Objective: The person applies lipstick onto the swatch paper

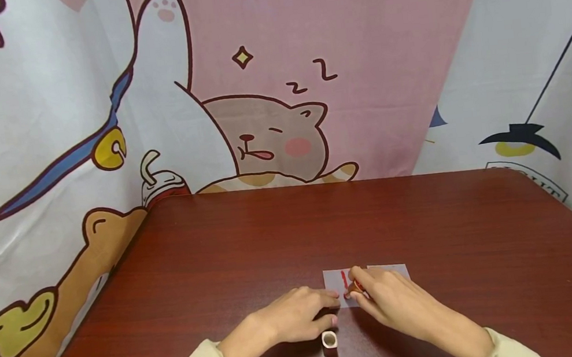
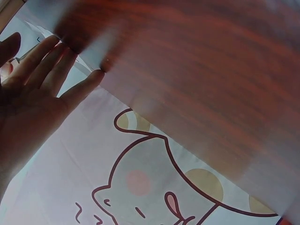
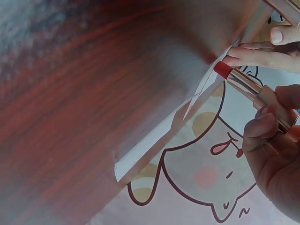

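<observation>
A white sheet of paper point(image 1: 332, 280) lies on the table, bearing a red stroke point(image 1: 344, 278). My right hand point(image 1: 390, 301) grips a lipstick point(image 3: 253, 90) between thumb and fingers. The lipstick has a gold-coloured tube, and its red tip points down at the paper beside the red mark. At the paper's left edge my left hand point(image 1: 302, 313) rests with fingers extended, the fingertips on the sheet; the left wrist view shows these fingers point(image 2: 63, 70) nearly straight. Just below the left thumb stands the lipstick cap point(image 1: 329, 342), upright with its opening facing up.
The dark red wooden table point(image 1: 250, 234) extends beyond the paper to the back and both sides. Behind it hangs a cartoon-printed curtain point(image 1: 355, 37), which also runs along the left and right sides.
</observation>
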A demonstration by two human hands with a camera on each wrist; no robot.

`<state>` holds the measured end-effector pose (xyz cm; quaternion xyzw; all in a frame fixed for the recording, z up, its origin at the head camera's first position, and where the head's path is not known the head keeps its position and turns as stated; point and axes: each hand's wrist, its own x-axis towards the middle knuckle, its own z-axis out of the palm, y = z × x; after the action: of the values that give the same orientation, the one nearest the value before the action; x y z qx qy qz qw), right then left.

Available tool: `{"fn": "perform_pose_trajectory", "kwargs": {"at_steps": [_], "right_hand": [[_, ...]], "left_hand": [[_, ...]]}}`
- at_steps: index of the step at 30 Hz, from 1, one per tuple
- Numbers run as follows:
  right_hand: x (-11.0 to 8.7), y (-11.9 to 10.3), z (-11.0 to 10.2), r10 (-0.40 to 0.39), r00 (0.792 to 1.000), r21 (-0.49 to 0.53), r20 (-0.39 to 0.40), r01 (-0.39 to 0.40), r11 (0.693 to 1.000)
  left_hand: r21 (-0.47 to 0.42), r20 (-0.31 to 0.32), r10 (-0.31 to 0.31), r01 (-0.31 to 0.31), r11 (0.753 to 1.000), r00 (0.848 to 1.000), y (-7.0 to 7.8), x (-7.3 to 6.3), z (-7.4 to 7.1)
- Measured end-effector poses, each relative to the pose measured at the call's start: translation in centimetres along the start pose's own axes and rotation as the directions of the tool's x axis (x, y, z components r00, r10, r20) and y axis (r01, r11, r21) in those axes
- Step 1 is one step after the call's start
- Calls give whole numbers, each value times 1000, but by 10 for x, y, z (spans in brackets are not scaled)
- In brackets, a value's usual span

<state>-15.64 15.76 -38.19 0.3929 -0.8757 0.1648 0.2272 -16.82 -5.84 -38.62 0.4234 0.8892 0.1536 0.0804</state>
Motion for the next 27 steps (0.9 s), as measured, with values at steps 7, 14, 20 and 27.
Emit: {"fn": "perform_pose_trajectory", "kwargs": {"at_steps": [7, 14, 20, 27], "right_hand": [[0, -1, -1, 4, 1000, 22, 12, -4, 1000], [1, -1, -1, 4, 1000, 27, 14, -4, 1000], [1, -1, -1, -6, 1000, 26, -1, 6, 1000], [0, 0, -1, -12, 1000, 40, 7, 12, 999]], "left_hand": [[-10, -2, 4, -4, 1000, 1000, -1, 0, 1], [-15, 2, 7, -7, 1000, 1000, -1, 0, 1], [-13, 1, 11, -11, 1000, 1000, -2, 1, 0], [-12, 11, -2, 3, 1000, 1000, -1, 0, 0]]}}
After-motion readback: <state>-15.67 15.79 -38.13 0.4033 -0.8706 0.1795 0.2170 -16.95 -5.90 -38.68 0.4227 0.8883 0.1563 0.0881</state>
